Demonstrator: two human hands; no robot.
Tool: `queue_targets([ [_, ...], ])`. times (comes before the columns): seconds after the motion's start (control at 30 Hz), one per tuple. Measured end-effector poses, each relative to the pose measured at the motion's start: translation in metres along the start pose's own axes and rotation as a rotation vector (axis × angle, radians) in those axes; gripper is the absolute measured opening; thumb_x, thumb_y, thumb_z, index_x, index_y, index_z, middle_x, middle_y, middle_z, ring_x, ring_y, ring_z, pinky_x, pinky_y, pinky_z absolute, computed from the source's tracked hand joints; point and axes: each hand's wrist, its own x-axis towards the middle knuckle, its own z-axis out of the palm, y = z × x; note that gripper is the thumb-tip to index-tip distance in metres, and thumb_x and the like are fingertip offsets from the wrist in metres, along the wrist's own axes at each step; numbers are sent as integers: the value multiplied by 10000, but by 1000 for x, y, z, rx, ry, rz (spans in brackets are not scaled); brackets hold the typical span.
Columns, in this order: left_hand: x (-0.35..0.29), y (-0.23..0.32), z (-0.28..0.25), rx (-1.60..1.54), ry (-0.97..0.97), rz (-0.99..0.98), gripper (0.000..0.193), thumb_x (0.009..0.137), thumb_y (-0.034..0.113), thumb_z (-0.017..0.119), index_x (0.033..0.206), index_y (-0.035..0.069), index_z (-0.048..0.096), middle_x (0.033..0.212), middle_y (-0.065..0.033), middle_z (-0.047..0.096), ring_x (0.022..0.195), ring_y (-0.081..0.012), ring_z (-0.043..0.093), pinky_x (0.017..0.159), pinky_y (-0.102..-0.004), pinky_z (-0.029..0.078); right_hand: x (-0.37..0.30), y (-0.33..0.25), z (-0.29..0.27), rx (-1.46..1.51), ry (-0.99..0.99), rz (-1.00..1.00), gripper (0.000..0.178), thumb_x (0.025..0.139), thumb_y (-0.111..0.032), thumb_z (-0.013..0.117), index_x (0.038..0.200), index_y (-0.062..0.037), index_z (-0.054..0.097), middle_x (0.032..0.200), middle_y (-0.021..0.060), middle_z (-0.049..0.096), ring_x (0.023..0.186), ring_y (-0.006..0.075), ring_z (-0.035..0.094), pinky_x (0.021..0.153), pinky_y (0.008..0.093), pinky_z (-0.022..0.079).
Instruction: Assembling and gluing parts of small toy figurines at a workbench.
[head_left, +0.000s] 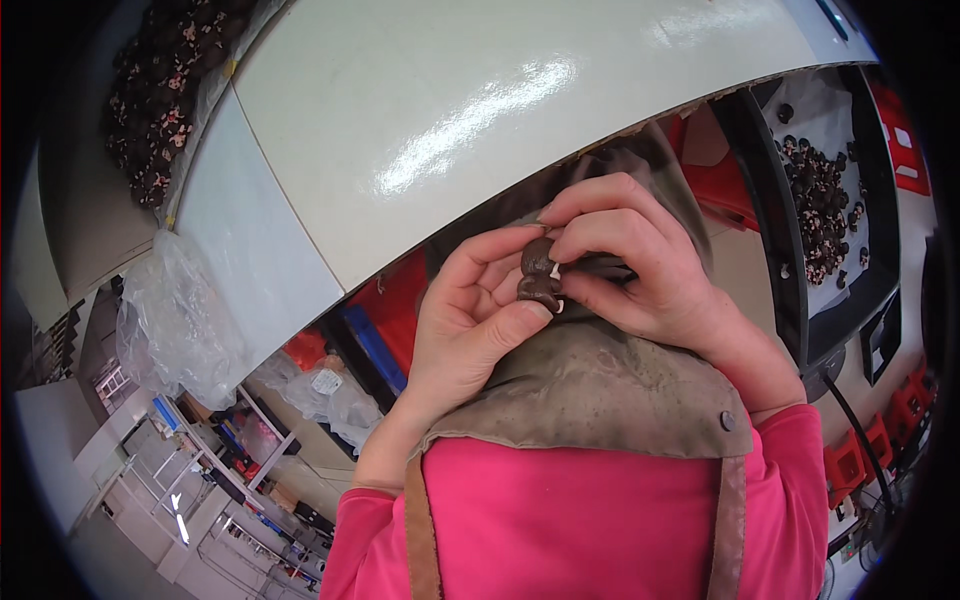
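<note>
Piece (pixel 538 264): dark brown, glossy, two rounded lobes joined at a narrower waist, with pale bits at its right edge. Its long axis ran nearly along the line from the person's body to the table (pixel 340 130), close to upright in the view. The upper lobe pointed away from the body, toward the table; the lower lobe pointed back toward the apron (pixel 610 390). Which face was its front could not be told.

Position: the piece was up off the table, in front of the apron, between the two hands. Left hand (pixel 455 315) was clamped on it from the left, thumb against the lower lobe, forefinger reaching past the upper end. Right hand (pixel 645 255) was curled in from the right, its thumb and fingertips at the right edge by the pale bits; how firmly they gripped could not be told. The hands were together at the piece, palms apart.

Surroundings: a black tray (pixel 789 230) with a pile (pixel 822 205) of small brown-and-pale items stood to the right; a clear bag (pixel 180 320) hung at the table's left.
</note>
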Motion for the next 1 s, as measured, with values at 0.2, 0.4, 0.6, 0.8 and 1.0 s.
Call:
queue_targets([
  [0.2,0,-2,-1,-1,39,-44,510,838,9,647,1296,11,424,1228,-106,536,1114,-145,535,948,-277,439,1,-1,-2,-15,-33,1,305,680,42,702,928,-61,558,985,81,543,792,209,587,654,294,505],
  [0.4,5,-5,1,-45,39,-42,497,854,90,654,1290,6,430,1209,-116,546,1121,-176,537,966,-297,429,-2,1,2,107,13,66,299,708,56,683,946,-34,526,1009,87,533,755,163,585,637,254,512],
  [0.6,5,-5,1,-71,46,-63,475,872,127,639,1285,9,434,1203,-126,549,1137,-186,528,980,-314,420,-1,0,1,67,-8,68,288,718,53,674,940,-35,511,1013,89,528,722,160,582,634,263,504],
  [0.8,7,-4,1,-87,28,-70,487,888,184,628,1295,16,419,1217,-122,537,1171,-202,508,1012,-339,406,-1,0,2,69,-11,82,287,722,50,670,950,-38,519,1023,90,529,718,161,580,640,265,501],
  [1.0,8,-4,-1,-152,23,-104,507,932,267,558,1337,28,370,1266,-133,492,1205,-228,482,1047,-372,378,0,-1,3,78,2,103,303,721,41,673,983,-40,542,1046,86,536,777,187,584,654,273,512],
])
